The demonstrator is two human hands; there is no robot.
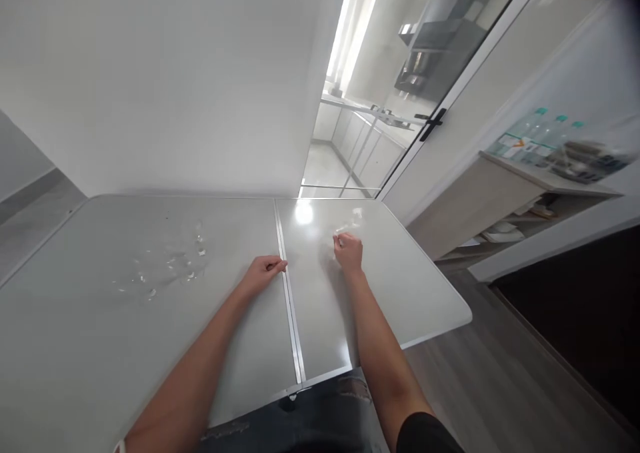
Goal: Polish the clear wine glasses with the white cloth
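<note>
My left hand point(261, 273) hovers over or rests by the metal seam point(287, 290) of the white folding table point(235, 360). Its fingers are curled, thumb against forefinger; whether anything is pinched there is too small to tell. Farther right, my right hand point(349, 252) is closed with its fingertips together, just in front of a small clear, shiny piece point(357, 214) that looks like thin plastic. What those fingertips hold, if anything, cannot be made out. On the left half of the table lie several scattered small clear pieces point(173, 263), glinting in the light.
A white wall point(175, 93) borders the table's far side. Beyond it at right is a glazed door point(435, 123) with a black handle. A low wooden cabinet point(480, 200) carries bottles with green caps point(555, 130). Dark wood flooring point(465, 366) lies right of the table.
</note>
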